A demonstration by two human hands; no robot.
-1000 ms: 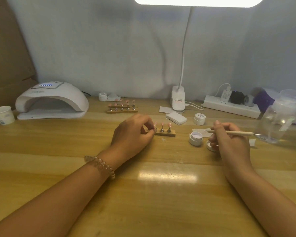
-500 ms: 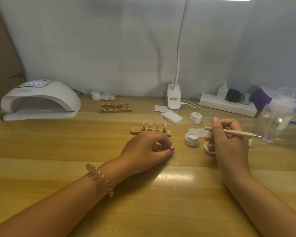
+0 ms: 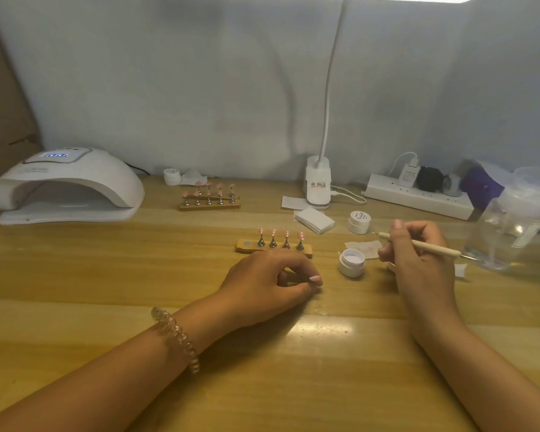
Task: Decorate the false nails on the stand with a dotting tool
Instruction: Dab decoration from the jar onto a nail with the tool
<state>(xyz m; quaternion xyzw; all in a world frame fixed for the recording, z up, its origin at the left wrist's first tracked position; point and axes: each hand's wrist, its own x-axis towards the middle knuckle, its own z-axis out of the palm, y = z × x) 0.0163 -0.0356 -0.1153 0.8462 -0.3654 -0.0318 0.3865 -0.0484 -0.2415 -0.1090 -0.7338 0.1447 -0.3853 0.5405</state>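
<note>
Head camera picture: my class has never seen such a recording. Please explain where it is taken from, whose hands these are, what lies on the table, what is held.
No machine here: a person wears one camera on the head, looking forward and down, so both arms are their own. The left hand rests on the light wooden table, fingers curled; whether it holds anything is hidden. The right hand holds a slim cream dotting tool in its grip. Just beyond the left hand stands a small wooden stand with four pink false nails on metal pegs. An open white jar sits right of it. Further back: a closed white jar, a second nail stand, a white domed nail lamp, a white power strip and a clear plastic bottle.
</note>
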